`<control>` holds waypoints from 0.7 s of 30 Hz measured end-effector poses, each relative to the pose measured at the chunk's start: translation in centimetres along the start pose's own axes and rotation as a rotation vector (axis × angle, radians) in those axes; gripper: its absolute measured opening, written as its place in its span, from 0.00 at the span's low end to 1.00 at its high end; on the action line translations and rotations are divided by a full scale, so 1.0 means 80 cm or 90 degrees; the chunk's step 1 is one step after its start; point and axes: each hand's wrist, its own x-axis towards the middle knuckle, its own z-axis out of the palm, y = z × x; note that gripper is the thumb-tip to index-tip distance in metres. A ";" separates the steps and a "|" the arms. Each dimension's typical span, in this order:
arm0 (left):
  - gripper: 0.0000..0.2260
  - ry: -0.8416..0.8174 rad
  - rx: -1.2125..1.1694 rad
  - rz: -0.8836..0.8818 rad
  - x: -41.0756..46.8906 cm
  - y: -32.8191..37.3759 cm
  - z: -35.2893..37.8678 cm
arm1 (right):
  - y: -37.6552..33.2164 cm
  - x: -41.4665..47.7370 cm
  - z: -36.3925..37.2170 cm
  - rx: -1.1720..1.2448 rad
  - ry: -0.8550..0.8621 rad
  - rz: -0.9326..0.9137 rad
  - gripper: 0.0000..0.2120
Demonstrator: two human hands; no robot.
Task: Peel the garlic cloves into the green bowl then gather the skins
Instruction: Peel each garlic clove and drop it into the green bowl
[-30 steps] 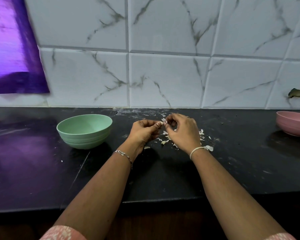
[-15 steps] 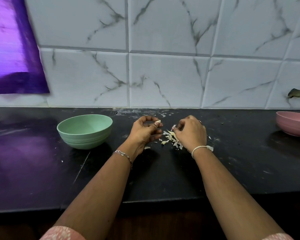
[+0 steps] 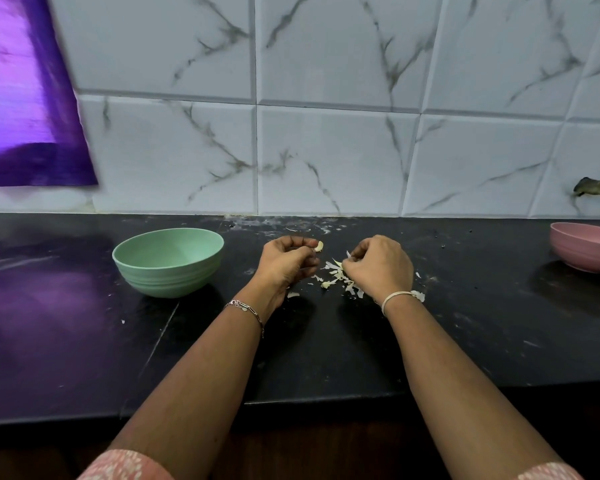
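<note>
Two hands at the skin pile, clove in the left

Both hands were low over the black counter [image 3: 326,344] at ctr frame, w/ forearms reaching up from the bottom edge. The left hand [image 3: 286,263] had its fingers curled in and pinched a pale garlic clove [image 3: 319,246] at the fingertips. The clove stuck out to the right of the hand; whether it was clear of the counter couldn't be told. The right hand [image 3: 378,268], just right of ctr, was curled too, knuckles up, w/ a thin skin flake [image 3: 348,254] poking up from its fingertips. Its lower fingers were down at the skins [image 3: 335,276]. Those skins lay in a loose whitish pile on the counter btwn the 2 hands & partly under the right one, w/ a few bits strewn out near the right wrist. The hands were apart, not touching.

The green bowl [image 3: 167,280] sat upright on the counter left of ctr, near the left hand but apart from it. A pink bowl [image 3: 584,254] sat at the far right edge, partly cut off by the frame, well apart from the rest. A chain bracelet [image 3: 245,308] was on the left wrist, a pale band [image 3: 397,296] on the right. Behind the counter ran white marble-look tiles [image 3: 326,150]. A shiny purple sheet [image 3: 21,98] filled the upper left corner.
</note>
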 end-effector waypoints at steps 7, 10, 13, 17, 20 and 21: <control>0.05 -0.009 -0.012 -0.001 -0.003 0.001 0.001 | 0.002 -0.001 -0.002 -0.020 0.004 -0.024 0.07; 0.07 -0.003 -0.028 0.009 -0.003 0.000 0.002 | 0.005 0.001 0.001 0.009 0.002 -0.051 0.05; 0.08 -0.001 -0.031 0.026 -0.002 0.000 -0.001 | 0.007 0.001 0.003 0.000 0.003 -0.066 0.07; 0.06 -0.034 -0.007 0.029 -0.003 0.001 -0.002 | 0.006 0.001 0.001 -0.029 -0.006 -0.055 0.10; 0.05 -0.039 -0.022 0.020 -0.005 0.002 0.000 | 0.009 0.000 0.001 -0.017 0.006 -0.057 0.06; 0.05 -0.036 -0.031 0.019 -0.005 0.002 0.000 | 0.009 0.000 0.002 -0.001 0.006 -0.064 0.06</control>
